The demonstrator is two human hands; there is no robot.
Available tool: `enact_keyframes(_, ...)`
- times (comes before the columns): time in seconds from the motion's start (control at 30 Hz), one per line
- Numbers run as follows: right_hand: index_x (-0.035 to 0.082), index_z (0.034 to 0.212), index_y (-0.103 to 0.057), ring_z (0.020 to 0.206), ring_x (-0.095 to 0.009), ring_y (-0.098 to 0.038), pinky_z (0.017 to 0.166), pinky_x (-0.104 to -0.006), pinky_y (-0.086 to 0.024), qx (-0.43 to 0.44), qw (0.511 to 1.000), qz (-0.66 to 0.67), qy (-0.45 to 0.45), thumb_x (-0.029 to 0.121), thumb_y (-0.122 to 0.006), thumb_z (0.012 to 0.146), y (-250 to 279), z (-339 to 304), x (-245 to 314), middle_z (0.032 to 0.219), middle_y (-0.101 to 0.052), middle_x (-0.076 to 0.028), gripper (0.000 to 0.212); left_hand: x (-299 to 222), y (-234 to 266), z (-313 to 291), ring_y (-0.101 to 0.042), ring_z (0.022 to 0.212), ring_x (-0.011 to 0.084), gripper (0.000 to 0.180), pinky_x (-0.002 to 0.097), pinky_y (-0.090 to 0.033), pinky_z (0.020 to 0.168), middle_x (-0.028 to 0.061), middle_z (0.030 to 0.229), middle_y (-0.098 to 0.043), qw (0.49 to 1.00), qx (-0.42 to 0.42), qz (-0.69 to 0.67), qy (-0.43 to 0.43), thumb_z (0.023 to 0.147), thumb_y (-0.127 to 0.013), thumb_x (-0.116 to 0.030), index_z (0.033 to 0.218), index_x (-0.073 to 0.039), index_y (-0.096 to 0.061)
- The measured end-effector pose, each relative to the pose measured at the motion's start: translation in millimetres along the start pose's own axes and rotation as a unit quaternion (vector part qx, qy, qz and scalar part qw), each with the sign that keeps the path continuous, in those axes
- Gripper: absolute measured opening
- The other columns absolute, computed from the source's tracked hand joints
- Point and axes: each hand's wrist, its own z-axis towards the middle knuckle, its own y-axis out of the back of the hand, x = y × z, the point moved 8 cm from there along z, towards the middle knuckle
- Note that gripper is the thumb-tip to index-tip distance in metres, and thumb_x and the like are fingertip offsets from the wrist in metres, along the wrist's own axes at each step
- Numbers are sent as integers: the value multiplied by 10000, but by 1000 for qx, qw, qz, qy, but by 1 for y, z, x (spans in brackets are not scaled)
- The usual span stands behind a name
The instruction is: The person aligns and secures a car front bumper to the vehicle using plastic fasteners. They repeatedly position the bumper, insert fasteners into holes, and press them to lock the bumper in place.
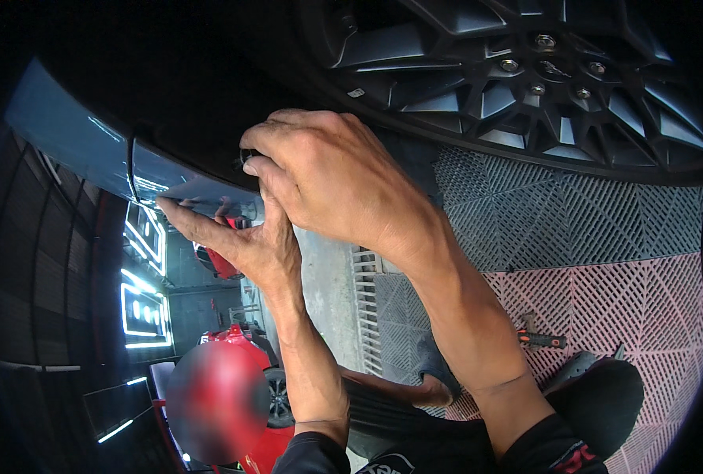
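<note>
My right hand (332, 178) is closed, its thumb and fingertips pinching a small black piece (249, 156) at the dark inner edge of a blue-grey car body panel (186, 183). Most of that piece is hidden by the fingers. Just below, my left hand (245, 245) rests with its fingers stretched along the panel's glossy outer face and its thumb raised toward the right hand. A narrow seam (133, 170) divides the panel left of my fingertips. Behind the edge, the wheel arch is too dark to make out.
A dark alloy wheel (553, 71) fills the upper right. Grey floor grating (525, 213) and pinkish grating (604, 308) lie below it, with an orange-and-black-handled tool (543, 340) near my right forearm. A red car (280, 438) and lit light frames (144, 308) stand beyond.
</note>
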Motion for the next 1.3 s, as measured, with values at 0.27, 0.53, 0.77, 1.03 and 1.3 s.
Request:
enact_keyframes(0.27, -27, 1131, -752, 901, -307, -767, 793, -389, -614, 45, 993, 103, -43, 141, -708, 948, -2, 6, -15, 1024, -762, -212, 252, -4, 2, 1, -143, 1569, 409, 1255, 584, -227, 1262, 218, 1693, -84, 999, 3, -34, 31, 789, -915, -280, 1672, -121, -38)
enact_keyframes(0.53, -11, 1095, -755, 822, -263, -742, 721, -375, -589, 19, 989, 146, -9, 134, -737, 927, -1, 5, -24, 977, -760, -151, 223, -3, 3, -1, -183, 1568, 405, 1185, 608, -294, 1232, 216, 1705, -119, 998, -10, -59, 17, 807, -894, -317, 1672, -153, -101)
enact_keyframes(0.77, 10, 1123, -740, 747, -194, -683, 658, -342, -550, -17, 994, 102, -25, 107, -751, 906, 16, -5, -39, 910, -713, -100, 239, -3, 3, 0, -171, 1557, 451, 1229, 638, -317, 1212, 247, 1692, -119, 996, -10, -77, 51, 771, -908, -260, 1673, -122, -84)
enact_keyframes(1.03, 0, 1154, -723, 776, -190, -707, 656, -321, -595, 0, 980, 192, -51, 91, -742, 928, 3, -12, -46, 942, -718, -103, 245, -2, 6, -7, -264, 1541, 416, 1140, 564, -208, 1290, 249, 1677, -220, 998, -37, -35, 48, 786, -874, -380, 1659, -106, -193)
enact_keyframes(1.3, 4, 1151, -727, 763, -178, -709, 622, -309, -588, 6, 980, 195, -49, 125, -768, 925, 3, -9, -57, 956, -730, -105, 259, -5, 6, -8, -331, 1520, 352, 1068, 540, -211, 1282, 232, 1646, -322, 998, -29, -30, 42, 832, -869, -360, 1641, -49, -246)
